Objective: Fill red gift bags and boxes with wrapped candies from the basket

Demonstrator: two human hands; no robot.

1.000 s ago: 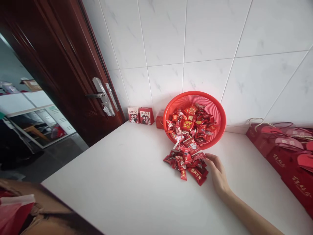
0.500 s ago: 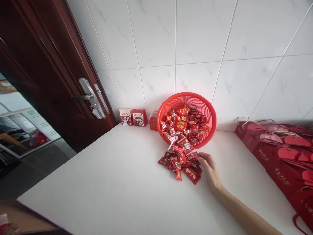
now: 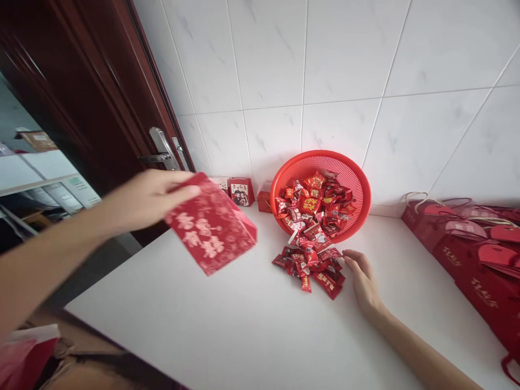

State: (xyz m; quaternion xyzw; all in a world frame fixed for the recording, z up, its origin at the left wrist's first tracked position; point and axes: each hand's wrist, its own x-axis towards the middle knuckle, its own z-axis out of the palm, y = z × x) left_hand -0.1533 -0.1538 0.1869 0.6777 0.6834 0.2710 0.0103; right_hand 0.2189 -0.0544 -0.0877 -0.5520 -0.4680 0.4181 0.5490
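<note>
My left hand, blurred by motion, is closed on the upper edge of a red paper gift bag with pale gold characters. The bag is tilted in the air over the left part of the white table. My right hand rests at the right side of a loose pile of red wrapped candies. Its thumb and fingertips are together at the end of one candy wrapper. Behind the pile a red plastic basket, tipped toward me, holds many more candies.
Small red boxes stand against the tiled wall. Several dark red gift bags with rope handles line the right of the white table. A brown door is at the left; a box with red items sits lower left.
My left hand has come into view from the left with the red gift bag in it. The view has shifted slightly left. My right hand stays beside the candy pile.
</note>
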